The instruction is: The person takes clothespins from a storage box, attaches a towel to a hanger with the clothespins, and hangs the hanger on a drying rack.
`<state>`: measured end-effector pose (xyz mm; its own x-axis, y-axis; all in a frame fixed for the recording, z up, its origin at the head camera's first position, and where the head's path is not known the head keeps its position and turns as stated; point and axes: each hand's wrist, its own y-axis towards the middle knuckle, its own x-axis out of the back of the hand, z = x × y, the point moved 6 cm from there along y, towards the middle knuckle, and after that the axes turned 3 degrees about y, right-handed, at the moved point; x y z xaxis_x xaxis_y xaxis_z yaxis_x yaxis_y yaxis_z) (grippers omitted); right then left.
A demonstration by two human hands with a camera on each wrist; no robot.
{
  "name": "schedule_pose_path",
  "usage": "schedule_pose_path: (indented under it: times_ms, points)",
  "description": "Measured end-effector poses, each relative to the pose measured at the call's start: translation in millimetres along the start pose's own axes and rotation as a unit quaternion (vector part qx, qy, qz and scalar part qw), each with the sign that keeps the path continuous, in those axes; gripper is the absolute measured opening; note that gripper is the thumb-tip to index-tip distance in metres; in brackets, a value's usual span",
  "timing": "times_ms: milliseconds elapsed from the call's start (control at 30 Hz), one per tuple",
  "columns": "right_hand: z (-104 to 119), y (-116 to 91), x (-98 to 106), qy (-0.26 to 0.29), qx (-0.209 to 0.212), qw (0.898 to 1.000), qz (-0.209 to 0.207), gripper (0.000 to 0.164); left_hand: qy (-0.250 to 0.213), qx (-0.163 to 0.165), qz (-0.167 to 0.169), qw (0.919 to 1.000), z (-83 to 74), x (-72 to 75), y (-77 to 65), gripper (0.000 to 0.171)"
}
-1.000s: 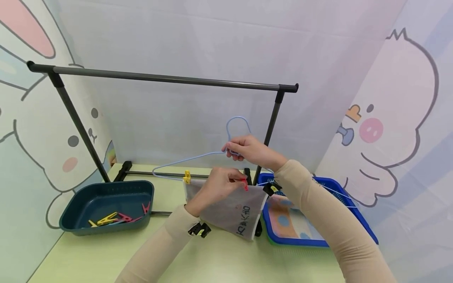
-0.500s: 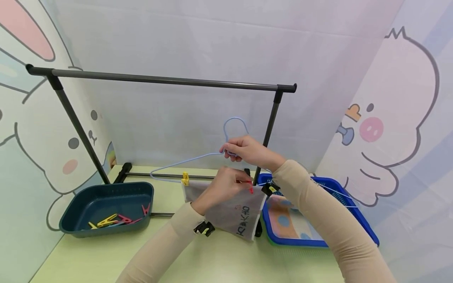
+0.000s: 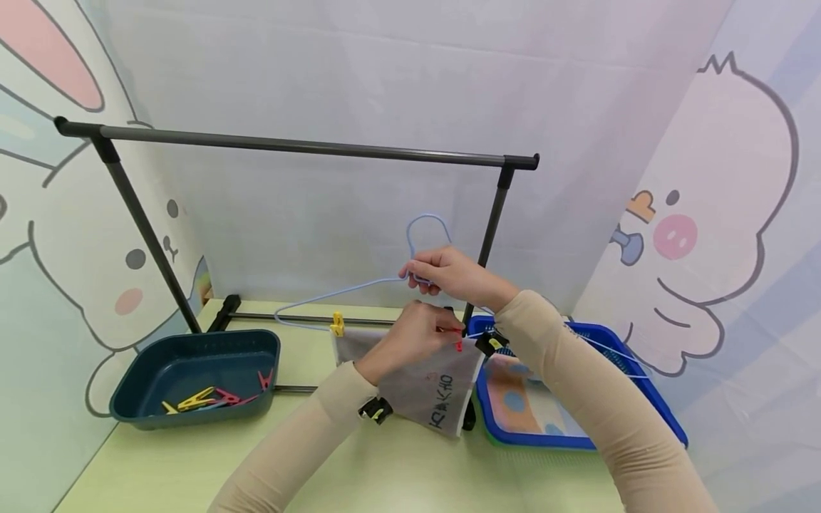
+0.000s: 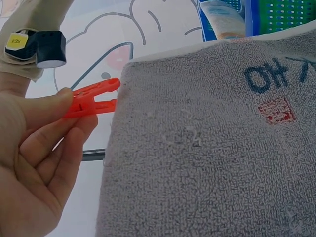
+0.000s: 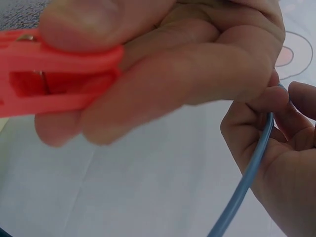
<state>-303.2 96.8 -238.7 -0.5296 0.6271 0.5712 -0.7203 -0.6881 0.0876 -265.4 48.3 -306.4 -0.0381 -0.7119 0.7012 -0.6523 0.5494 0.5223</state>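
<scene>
My right hand [image 3: 449,272] grips a light-blue wire hanger [image 3: 340,290] at the base of its hook. From the hanger's lower bar hangs a grey towel [image 3: 417,385] with dark lettering, held near its left corner by a yellow clothespin [image 3: 337,324]. My left hand [image 3: 413,335] pinches a red clothespin [image 4: 89,103] between thumb and fingers, near the towel's upper right corner. In the left wrist view, the clothespin's tips are parted right at the towel's edge. The right wrist view shows the left hand close up, in front of the right hand.
A black drying rack [image 3: 301,144] stands behind the hands. At left, a dark teal basin [image 3: 122,399] contains several yellow and pink clothespins [image 3: 199,399]. At right, a blue basket [image 3: 545,439] bears a patterned cloth [image 3: 513,399], with pale wire hangers [image 3: 603,348] above it.
My left hand has moved right along the towel's top edge with the red clothespin. The right hand and the hanger have stayed nearly still.
</scene>
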Motion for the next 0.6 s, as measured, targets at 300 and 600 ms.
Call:
schedule_pose_path:
  times_ms: [300, 600]
  points:
    - [-3, 0, 0, -0.004, -0.016, 1.000, 0.016, 0.032, 0.007, 0.000, 0.050, 0.9987, 4.5, -11.0, 2.6, 0.005]
    - [-3, 2, -4, -0.004, -0.007, 0.999, 0.032, 0.032, 0.038, -0.024, 0.077, 0.9960, 0.1, -14.4, 0.7, 0.006]
